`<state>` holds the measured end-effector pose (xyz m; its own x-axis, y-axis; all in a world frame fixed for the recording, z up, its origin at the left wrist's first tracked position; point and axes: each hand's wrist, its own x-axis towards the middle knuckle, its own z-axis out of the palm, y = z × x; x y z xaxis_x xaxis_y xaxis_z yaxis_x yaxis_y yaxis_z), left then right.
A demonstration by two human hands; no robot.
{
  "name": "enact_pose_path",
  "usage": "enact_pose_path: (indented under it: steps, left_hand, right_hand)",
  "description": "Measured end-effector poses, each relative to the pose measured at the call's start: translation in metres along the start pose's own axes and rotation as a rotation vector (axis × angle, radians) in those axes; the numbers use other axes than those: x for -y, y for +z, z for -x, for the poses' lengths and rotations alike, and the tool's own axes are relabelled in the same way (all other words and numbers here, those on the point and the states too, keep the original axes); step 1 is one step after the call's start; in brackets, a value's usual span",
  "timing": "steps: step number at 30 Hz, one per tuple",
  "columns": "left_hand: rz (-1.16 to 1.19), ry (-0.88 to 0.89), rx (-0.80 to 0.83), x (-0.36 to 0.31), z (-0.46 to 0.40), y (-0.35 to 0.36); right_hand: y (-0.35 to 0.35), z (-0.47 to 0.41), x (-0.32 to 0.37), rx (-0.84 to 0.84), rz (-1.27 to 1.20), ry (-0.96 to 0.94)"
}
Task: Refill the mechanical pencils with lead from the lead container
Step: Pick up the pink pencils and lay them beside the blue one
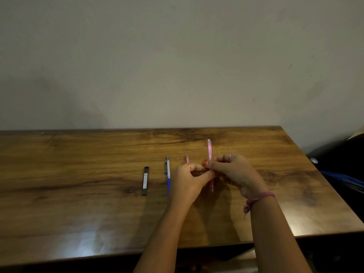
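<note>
Hands (206, 174) hiding second pink pencil (187, 159), blue pencil (168, 174) beside

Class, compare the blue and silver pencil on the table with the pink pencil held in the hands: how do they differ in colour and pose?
The blue and silver pencil lies flat on the table, untouched; the pink pencil is lifted, gripped by the left hand and right hand. The first is blue below and silver above; the second is pink throughout. Both are slim and point away from the camera.

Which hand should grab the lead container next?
Left, probably. The lead container lies on the table on the left hand's side, beyond the blue pencil. The right hand grips the pink pencil.
</note>
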<state>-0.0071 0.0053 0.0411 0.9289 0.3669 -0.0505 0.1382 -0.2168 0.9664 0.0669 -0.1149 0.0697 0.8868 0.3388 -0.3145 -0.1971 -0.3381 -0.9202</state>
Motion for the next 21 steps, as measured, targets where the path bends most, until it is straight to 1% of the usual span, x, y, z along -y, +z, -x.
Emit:
enact_pose_path:
  steps: [3,4,7,10,14,21]
  left_hand:
    - [-0.012,0.008,0.016,0.001,-0.001,-0.002]
    - [-0.014,0.007,0.010,0.002,-0.001,-0.005]
    - [-0.011,-0.007,-0.033,0.002,-0.004,-0.011]
    - [-0.003,-0.014,-0.096,0.002,-0.007,-0.014]
    - [0.021,-0.018,-0.191,0.001,-0.009,-0.023]
    - [-0.014,-0.061,-0.443,0.007,-0.013,-0.059]
  right_hand:
    - [0.000,-0.005,-0.002,-0.067,-0.001,0.017]
    - [0.001,-0.006,-0.003,-0.103,0.033,0.022]
    - [0.002,-0.010,-0.007,-0.200,0.316,0.033]
    - [0.004,-0.015,-0.010,-0.218,0.530,0.030]
    - [0.011,-0.015,-0.008,-0.239,0.637,0.025]
    - [0.017,-0.012,-0.004,-0.264,0.738,0.021]
